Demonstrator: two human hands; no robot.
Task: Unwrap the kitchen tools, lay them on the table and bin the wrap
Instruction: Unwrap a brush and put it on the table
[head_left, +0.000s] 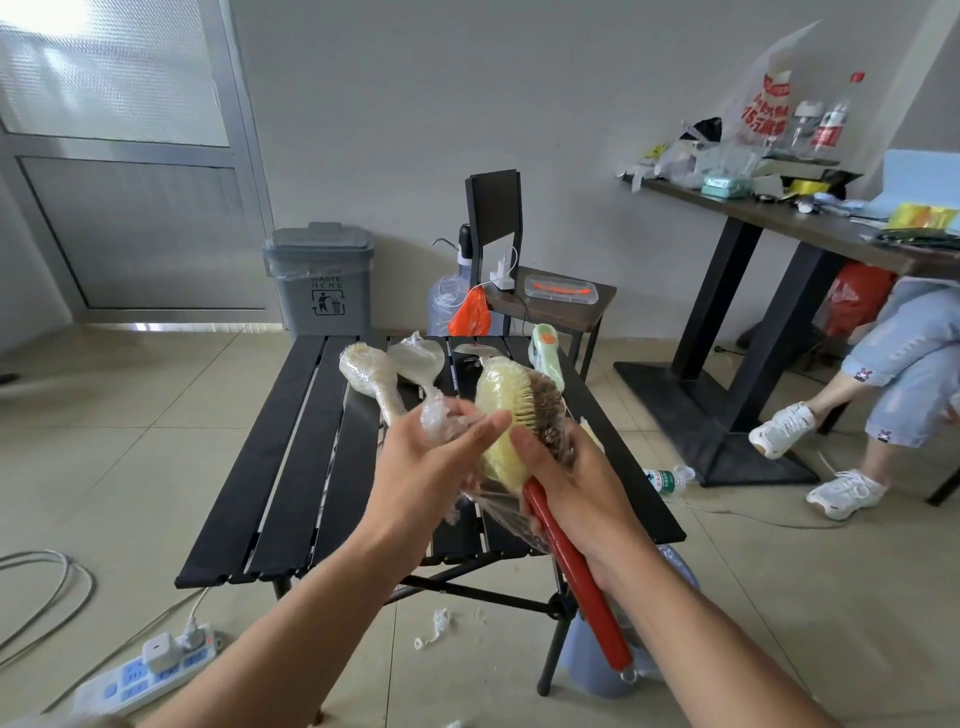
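Grey wall (415, 104), beige tiled floor (130, 467)

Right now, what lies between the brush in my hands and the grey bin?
In the head view, two still-wrapped tools lie on the black table between the red-handled brush and the bin: a wrapped brush and a wrapped spoon-shaped tool.

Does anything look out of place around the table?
Yes: white scraps, probably wrap, lie on the floor beside the table, not binned, and a plastic bottle lies on its side on the floor to its right.
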